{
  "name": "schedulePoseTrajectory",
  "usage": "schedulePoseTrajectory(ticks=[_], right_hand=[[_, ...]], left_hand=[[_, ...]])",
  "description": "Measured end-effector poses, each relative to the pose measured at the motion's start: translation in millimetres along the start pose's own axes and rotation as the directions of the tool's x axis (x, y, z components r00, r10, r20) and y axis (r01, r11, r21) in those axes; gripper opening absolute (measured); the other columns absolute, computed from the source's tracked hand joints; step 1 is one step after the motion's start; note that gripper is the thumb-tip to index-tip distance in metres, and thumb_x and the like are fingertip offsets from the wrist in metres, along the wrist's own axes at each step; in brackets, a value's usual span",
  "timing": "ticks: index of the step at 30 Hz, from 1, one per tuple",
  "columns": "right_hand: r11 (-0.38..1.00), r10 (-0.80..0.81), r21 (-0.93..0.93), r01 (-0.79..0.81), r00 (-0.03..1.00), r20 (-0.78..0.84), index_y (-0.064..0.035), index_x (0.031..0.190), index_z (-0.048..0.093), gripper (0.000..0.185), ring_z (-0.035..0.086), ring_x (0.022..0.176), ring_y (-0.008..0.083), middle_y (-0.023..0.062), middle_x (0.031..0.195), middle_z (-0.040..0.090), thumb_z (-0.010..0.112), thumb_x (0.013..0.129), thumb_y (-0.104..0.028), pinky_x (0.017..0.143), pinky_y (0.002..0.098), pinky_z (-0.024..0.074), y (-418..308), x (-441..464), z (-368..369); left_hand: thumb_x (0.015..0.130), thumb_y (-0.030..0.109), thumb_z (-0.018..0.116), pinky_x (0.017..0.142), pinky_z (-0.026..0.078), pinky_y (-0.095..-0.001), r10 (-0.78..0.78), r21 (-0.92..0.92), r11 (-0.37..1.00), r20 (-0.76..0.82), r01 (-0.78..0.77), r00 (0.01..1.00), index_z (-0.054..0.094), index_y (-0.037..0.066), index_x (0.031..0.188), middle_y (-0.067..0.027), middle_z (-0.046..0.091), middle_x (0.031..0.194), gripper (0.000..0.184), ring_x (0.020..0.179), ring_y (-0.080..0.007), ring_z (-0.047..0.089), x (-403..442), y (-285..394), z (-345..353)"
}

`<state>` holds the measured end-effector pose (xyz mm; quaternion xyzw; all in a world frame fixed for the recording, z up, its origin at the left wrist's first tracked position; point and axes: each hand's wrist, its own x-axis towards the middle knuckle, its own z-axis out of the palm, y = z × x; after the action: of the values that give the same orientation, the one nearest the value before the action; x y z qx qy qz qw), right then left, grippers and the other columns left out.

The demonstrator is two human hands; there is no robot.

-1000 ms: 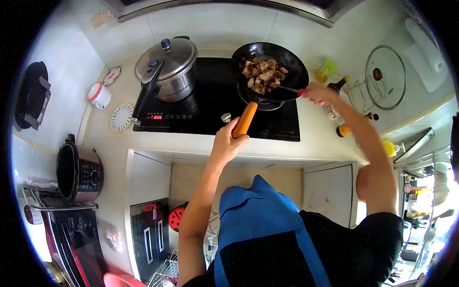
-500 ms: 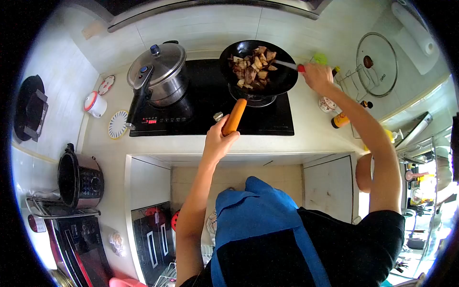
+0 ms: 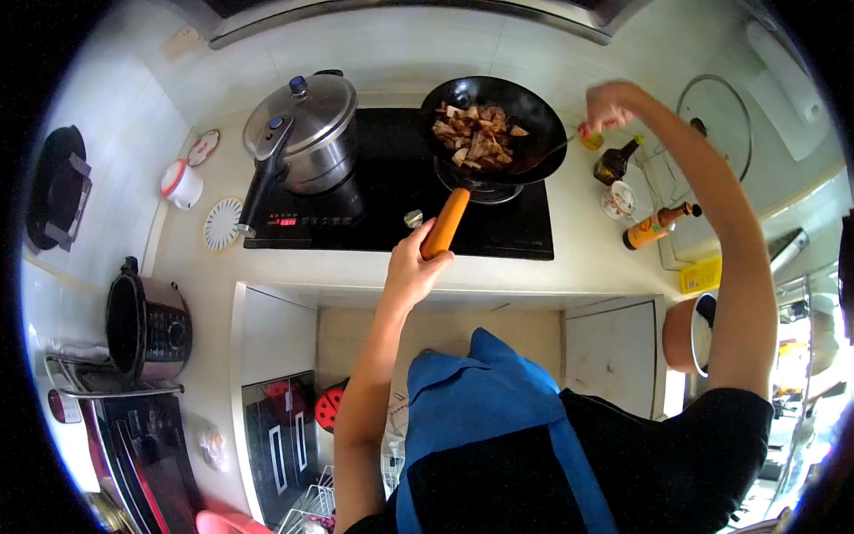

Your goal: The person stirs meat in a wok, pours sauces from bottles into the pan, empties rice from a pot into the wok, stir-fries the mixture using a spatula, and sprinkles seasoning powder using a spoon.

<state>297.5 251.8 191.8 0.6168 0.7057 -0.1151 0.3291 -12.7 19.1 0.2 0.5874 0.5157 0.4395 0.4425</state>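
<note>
My left hand (image 3: 416, 270) is wrapped round the orange handle (image 3: 447, 221) of a black wok (image 3: 544, 125). The wok stands over the right side of the black cooktop (image 3: 391, 169), with chunks of browned food (image 3: 480, 136) lying mostly in its left half. Beyond the wok's right rim, my right hand (image 3: 612, 105) is closed on the red-handled spatula (image 3: 583, 132), partly blurred. The spatula's thin dark shaft runs down into the right side of the wok.
A pressure cooker (image 3: 316, 165) stands on the cooktop's left, its handle pointing toward the front. Right of the cooktop are a dark bottle (image 3: 614, 164), a patterned jar (image 3: 617, 200) and an orange bottle (image 3: 649, 230). A glass lid (image 3: 745, 116) leans at the right wall.
My right hand has moved up and away from the wok, and the spatula has come to the wok's right side. The food has shifted leftward. My left hand keeps its hold on the handle.
</note>
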Motion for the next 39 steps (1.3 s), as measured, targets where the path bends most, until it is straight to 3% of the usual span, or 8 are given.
schedulePoseTrajectory(ticks=[1,4,10,20,25,29,35,39], right_hand=[[0.973,-0.044,0.232,0.015,0.991,0.122,-0.0023,0.070,0.065,0.029,0.050,0.044,0.0134,0.0041,0.062,0.060,0.071,0.075,-0.031,0.036,0.0286,0.0373,20,18,18],[0.863,-0.060,0.493,0.114,0.990,-0.125,0.0005,0.074,0.061,0.034,0.051,0.043,0.0168,0.0078,0.061,0.059,0.061,0.080,-0.033,0.035,0.0315,0.0372,-5,33,106],[0.808,0.247,0.587,0.057,0.871,-0.424,-0.0032,0.089,0.063,0.037,0.065,0.076,0.0303,0.0140,0.078,0.065,0.059,0.082,-0.039,0.062,0.0430,0.0496,-68,39,165],[0.998,0.032,-0.004,-0.055,0.632,-0.774,-0.0056,0.078,0.064,0.017,0.064,0.082,0.0300,0.0146,0.078,0.065,0.061,0.079,-0.023,0.066,0.0423,0.0514,-36,-33,102],[0.766,-0.428,-0.620,-0.168,0.586,-0.688,-0.0106,0.077,0.068,0.006,0.066,0.078,0.0264,0.0100,0.077,0.067,0.066,0.071,-0.012,0.065,0.0370,0.0530,-52,-52,25],[0.685,-0.430,-0.693,-0.225,0.643,-0.634,-0.0099,0.079,0.070,0.009,0.067,0.077,0.0257,0.0104,0.079,0.068,0.068,0.071,-0.013,0.065,0.0371,0.0528,-56,-41,-20],[0.970,-0.011,-0.236,-0.067,0.949,-0.314,-0.0020,0.073,0.069,0.035,0.062,0.065,0.0219,0.0117,0.065,0.063,0.077,0.064,-0.035,0.056,0.0378,0.0475,49,68,1],[0.971,-0.165,0.064,0.230,0.841,-0.516,-0.0086,0.086,0.069,0.033,0.060,0.076,0.0269,0.0131,0.085,0.065,0.065,0.076,-0.039,0.065,0.0414,0.0454,56,107,106]], left_hand=[[0.069,0.016,0.067,0.071,0.046,-0.0285,0.054,-0.028,0.998,-0.031,-0.055,0.998,0.049,-0.006,0.121,-0.0186,0.064,0.090,0.059,0.075,-0.0207,0.062,2,-12,3],[0.069,0.015,0.066,0.070,0.046,-0.0279,0.024,-0.021,0.999,-0.018,-0.025,1.000,0.049,-0.006,0.122,-0.0169,0.064,0.087,0.059,0.075,-0.0187,0.061,2,-8,2],[0.072,0.008,0.066,0.071,0.043,-0.0240,-0.102,-0.019,0.994,0.057,0.103,0.993,0.047,-0.004,0.126,-0.0069,0.060,0.094,0.058,0.077,-0.0112,0.055,-3,17,-3],[0.069,0.012,0.065,0.061,0.044,-0.0259,0.064,0.007,0.998,-0.012,-0.063,0.998,0.049,-0.003,0.123,-0.0099,0.060,0.079,0.058,0.065,-0.0138,0.055,0,4,2],[0.070,0.015,0.067,0.067,0.046,-0.0281,0.018,0.010,1.000,-0.021,-0.017,1.000,0.050,-0.003,0.122,-0.0139,0.063,0.087,0.058,0.070,-0.0173,0.059,1,-8,3],[0.069,0.017,0.068,0.070,0.047,-0.0284,0.051,0.021,0.999,-0.027,-0.051,0.998,0.049,-0.004,0.123,-0.0176,0.064,0.091,0.060,0.076,-0.0206,0.063,2,-10,2],[0.068,0.016,0.068,0.069,0.047,-0.0290,0.079,0.018,0.997,-0.016,-0.079,0.997,0.049,-0.005,0.122,-0.0176,0.064,0.085,0.061,0.073,-0.0207,0.062,2,-12,-1],[0.069,0.013,0.068,0.065,0.046,-0.0288,0.120,0.057,0.991,0.002,-0.120,0.993,0.049,-0.006,0.122,-0.0181,0.063,0.080,0.059,0.066,-0.0196,0.059,3,-8,-4]])
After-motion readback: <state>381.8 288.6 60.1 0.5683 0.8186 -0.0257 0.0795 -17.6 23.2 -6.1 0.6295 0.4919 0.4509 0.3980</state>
